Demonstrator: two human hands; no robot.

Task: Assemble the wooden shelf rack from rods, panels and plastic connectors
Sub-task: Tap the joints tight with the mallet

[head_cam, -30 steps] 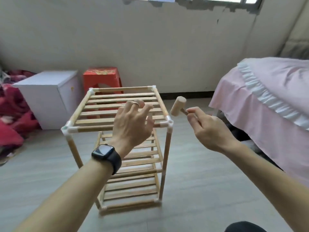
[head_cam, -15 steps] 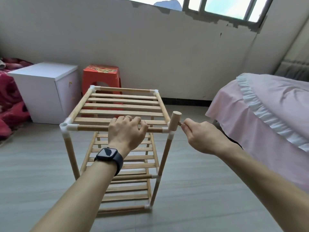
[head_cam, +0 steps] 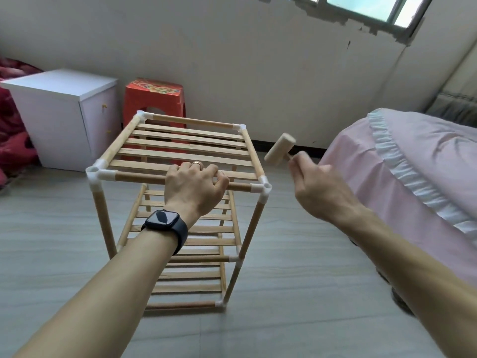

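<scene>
My left hand (head_cam: pixel 193 187) grips the top front rod (head_cam: pixel 142 177) of the rack (head_cam: pixel 180 148), which stands at twelve o'clock. My right hand (head_cam: pixel 320 187) pinches a mallet (head_cam: pixel 280 149), raised at one. Cabinet (head_cam: pixel 64 112) at ten, stool (head_cam: pixel 154 99) at eleven, bed (head_cam: pixel 413 164) at three.

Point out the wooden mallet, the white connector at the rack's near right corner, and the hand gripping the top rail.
wooden mallet (head_cam: pixel 280 149): head view, on the side of its head.
near right corner connector (head_cam: pixel 264 189): head view, on its white body.
left hand (head_cam: pixel 193 188): head view, on the back of the hand.
</scene>
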